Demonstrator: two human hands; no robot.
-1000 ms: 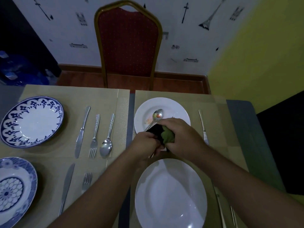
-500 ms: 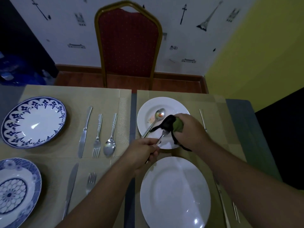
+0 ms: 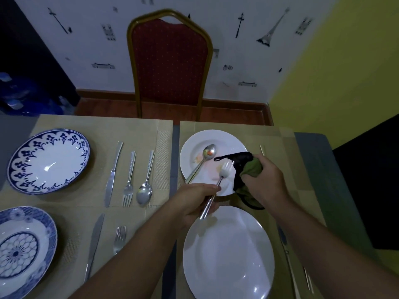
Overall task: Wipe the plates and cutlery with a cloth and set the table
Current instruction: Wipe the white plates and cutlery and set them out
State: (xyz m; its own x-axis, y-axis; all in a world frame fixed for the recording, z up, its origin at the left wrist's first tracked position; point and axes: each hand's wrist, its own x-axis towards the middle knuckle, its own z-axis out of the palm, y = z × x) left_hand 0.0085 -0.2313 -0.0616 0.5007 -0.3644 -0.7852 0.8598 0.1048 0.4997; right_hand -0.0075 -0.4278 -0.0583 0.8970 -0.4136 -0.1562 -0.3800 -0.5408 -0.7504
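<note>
Beige placemats [image 3: 121, 212] on grey table [image 3: 313, 160], red chair [image 3: 169, 63], yellow wall [image 3: 345, 61]

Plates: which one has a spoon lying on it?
The far white plate: a spoon lies on it amid reddish smears. The near white plate and both blue-patterned plates are bare.

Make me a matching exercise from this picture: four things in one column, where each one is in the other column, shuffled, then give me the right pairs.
Things:
1. raised fork
2. cloth
3. soiled spoon
4. blue-rimmed plate

Places:
A. lying on the far white plate
B. gripped by the left hand
C. on the far left placemat
D. bunched in the right hand

Pairs: 1-B, 2-D, 3-A, 4-C
</note>
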